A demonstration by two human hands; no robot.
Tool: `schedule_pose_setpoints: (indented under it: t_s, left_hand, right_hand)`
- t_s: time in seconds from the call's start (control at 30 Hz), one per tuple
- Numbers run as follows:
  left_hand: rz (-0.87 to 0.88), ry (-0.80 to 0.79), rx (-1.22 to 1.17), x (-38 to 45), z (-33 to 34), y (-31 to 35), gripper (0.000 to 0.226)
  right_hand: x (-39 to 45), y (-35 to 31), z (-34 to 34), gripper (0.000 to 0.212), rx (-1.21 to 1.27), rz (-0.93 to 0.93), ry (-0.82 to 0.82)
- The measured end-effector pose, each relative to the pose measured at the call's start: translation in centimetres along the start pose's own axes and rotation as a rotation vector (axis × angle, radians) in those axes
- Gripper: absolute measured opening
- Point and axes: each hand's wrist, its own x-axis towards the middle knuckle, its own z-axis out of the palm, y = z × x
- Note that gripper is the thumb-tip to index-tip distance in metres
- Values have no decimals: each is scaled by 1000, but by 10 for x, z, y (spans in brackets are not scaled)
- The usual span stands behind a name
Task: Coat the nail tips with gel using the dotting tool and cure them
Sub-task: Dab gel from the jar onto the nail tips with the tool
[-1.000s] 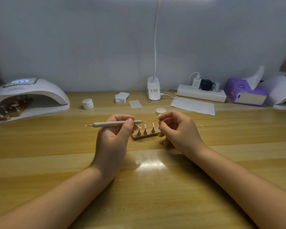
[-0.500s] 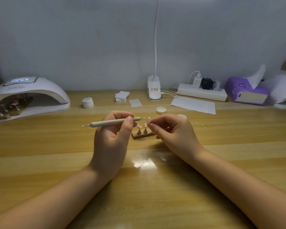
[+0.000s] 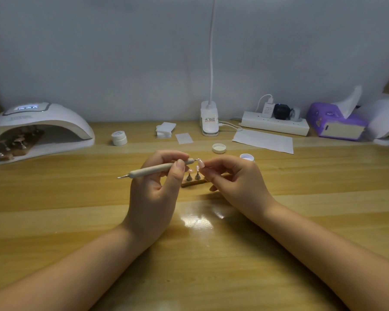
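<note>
My left hand [image 3: 155, 189] grips a beige dotting tool [image 3: 154, 170], held level, its right tip touching a pale pink nail tip [image 3: 200, 163]. My right hand [image 3: 236, 182] pinches that nail tip by its stand above the table. Between my hands lies a small wooden holder [image 3: 193, 182] with two metal stands [image 3: 193, 176] bearing nail tips. An open gel pot [image 3: 247, 157] sits just behind my right hand, its white lid [image 3: 219, 148] to the left of it. A white curing lamp [image 3: 38, 131] at the far left is lit and holds another wooden holder with nail tips [image 3: 16, 142].
Along the back edge stand a closed white pot [image 3: 119, 138], a stack of white wipes [image 3: 165, 129], a loose wipe [image 3: 184, 138], a desk lamp base [image 3: 209, 122], a power strip [image 3: 275, 125], a paper sheet [image 3: 263, 140], a purple tissue box [image 3: 336, 123] and a second white lamp [image 3: 386, 122].
My right hand lifted one nail tip off the wooden holder and brought it to the tool's tip. The gel pot behind my right hand came into view. My left hand barely moved.
</note>
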Motion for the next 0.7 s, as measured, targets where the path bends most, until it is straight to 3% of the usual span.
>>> schedule_pose_setpoints:
  t_s: [0.7]
  left_hand:
    - [-8,-26,23,-1,1,1,13]
  right_hand:
    - [-2,-5,0,11,-59,-44,35]
